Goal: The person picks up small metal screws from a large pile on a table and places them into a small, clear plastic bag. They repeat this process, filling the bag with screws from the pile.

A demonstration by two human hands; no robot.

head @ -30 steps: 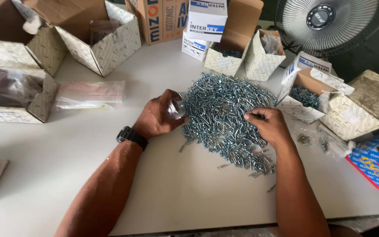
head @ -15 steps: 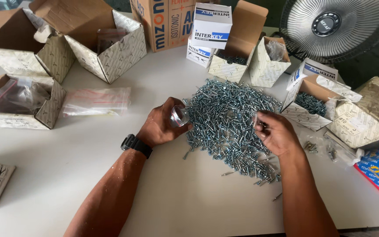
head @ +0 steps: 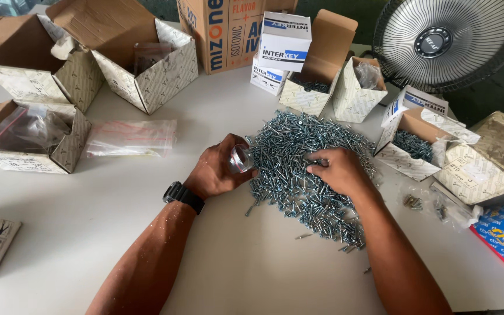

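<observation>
The left hand [head: 220,172] curls around a small clear bag [head: 241,158], mouth toward the screw pile [head: 307,166] at about three o'clock. The right hand [head: 336,171] lies closed over the heap, pinching what look like a few screws, though its fingers hide the count. Holding the bag's mouth wide and close to the pile should spare spills. Farther off, toward twelve, stand about six open cartons and one fan [head: 447,42].

the screws [head: 298,169] beneath the fingers [head: 316,166] of the right hand [head: 336,172] are hidden; what is pinched cannot be told.
</observation>
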